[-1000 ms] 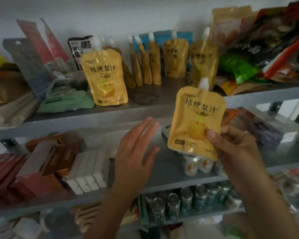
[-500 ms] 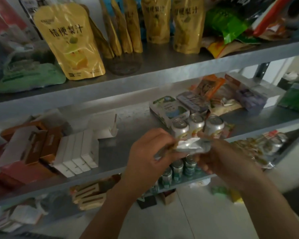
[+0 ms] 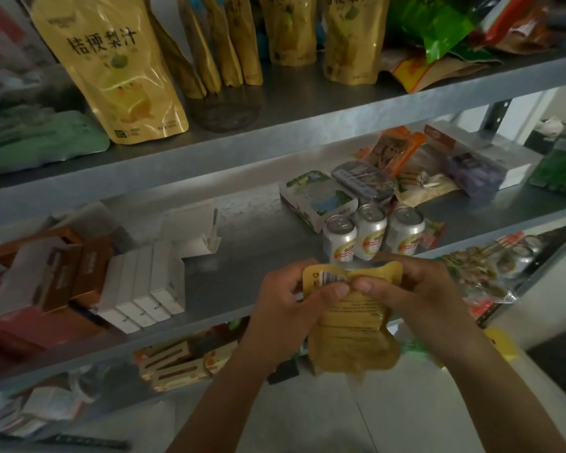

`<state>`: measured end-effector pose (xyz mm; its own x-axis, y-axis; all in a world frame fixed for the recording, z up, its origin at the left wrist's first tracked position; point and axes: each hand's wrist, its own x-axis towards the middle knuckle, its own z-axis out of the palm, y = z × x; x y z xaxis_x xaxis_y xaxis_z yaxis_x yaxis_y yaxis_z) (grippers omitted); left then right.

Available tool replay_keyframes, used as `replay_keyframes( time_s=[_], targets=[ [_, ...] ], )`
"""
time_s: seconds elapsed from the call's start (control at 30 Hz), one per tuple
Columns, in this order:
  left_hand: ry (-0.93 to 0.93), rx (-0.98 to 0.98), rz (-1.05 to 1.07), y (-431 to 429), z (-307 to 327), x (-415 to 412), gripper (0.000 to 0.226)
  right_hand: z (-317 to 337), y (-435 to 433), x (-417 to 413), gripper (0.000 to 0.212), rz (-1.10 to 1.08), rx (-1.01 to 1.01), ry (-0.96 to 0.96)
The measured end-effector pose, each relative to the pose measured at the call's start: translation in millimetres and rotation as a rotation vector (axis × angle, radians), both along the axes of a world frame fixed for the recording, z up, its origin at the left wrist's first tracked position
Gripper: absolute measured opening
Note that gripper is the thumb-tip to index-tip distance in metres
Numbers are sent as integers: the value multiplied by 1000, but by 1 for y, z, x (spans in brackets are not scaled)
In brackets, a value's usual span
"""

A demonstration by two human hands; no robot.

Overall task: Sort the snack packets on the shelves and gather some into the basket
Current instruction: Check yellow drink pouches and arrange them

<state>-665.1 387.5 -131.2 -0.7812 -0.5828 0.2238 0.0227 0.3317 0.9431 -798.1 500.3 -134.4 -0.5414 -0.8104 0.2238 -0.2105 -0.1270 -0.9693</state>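
A yellow juice pouch [image 3: 353, 331] hangs upside down in front of the middle shelf, its printed back toward me and its spout end pointing at the floor. My left hand [image 3: 288, 308] pinches its upper left edge by the barcode. My right hand [image 3: 419, 295] pinches the upper right edge, both thumbs pressed on the pouch. More yellow pouches stand on the upper shelf: a large one [image 3: 111, 67] at the left and several [image 3: 307, 27] further right. No basket is in view.
Three cans [image 3: 370, 237] stand on the middle shelf [image 3: 242, 230] just behind my hands, with small boxes and tins [image 3: 317, 197] behind them. White and brown cartons [image 3: 138, 282] fill its left side. Green and red packets [image 3: 438, 27] crowd the upper right. Tiled floor lies below.
The pouch came down from chest height, where my right hand alone held it face up. My left hand joined it, and the pouch now hangs inverted between both hands. The view tilted downward.
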Motion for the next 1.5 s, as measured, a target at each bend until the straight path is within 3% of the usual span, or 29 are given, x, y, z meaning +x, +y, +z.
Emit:
replay_keyframes(
  time_s=[0.07,0.23,0.4,0.47,0.53,0.6,0.7,0.8,0.83,0.9,0.97,1.03,1.13,1.23,1.33,1.4,1.5],
  targets=[
    [-37,167,1,1,3,-2,14,-5,-5,-1,37,-36,-7,-52],
    [-265,303,-152,7,-6,3,27,-5,-15,1,26,-179,-40,-335],
    [-223,547,-38,6,-7,3,40,-15,-29,-5,32,-116,168,-467],
    [-192,622,7,3,-6,0,40,-24,-37,-6,26,-135,240,-375],
    [-147,702,14,0,-6,-2,35,-31,-40,-6,19,-192,210,-159],
    [-116,792,4,0,-5,-2,29,-38,-37,-10,32,-143,35,-40],
    [-81,895,-4,2,-3,-2,14,-45,-25,-13,54,109,-169,101],
    [-56,939,-24,1,-3,-3,26,-48,-24,-11,58,194,-85,317],
    [-62,956,-38,-1,-2,-3,25,-49,-25,-11,55,188,-63,351],
    [-112,996,-118,-5,-1,-2,44,-53,-26,-10,40,80,-31,316],
    [-149,871,-239,-12,-3,2,71,-52,-25,-9,28,-78,-8,227],
    [-116,680,-211,-14,-1,6,81,-48,-24,-6,22,-119,0,15],
    [-88,325,35,-18,0,7,60,-37,-19,-3,24,-85,-6,-312],
    [-168,86,67,-20,-5,10,51,-27,-18,-2,36,-102,58,-461],
    [-280,178,-20,-12,-6,10,47,-19,-20,0,42,-61,104,-622],
    [-207,341,-50,-5,-1,9,43,-17,-22,1,49,-81,140,-643],
    [-105,372,5,-1,1,9,54,-16,-26,3,49,-105,184,-679]
  ],
)
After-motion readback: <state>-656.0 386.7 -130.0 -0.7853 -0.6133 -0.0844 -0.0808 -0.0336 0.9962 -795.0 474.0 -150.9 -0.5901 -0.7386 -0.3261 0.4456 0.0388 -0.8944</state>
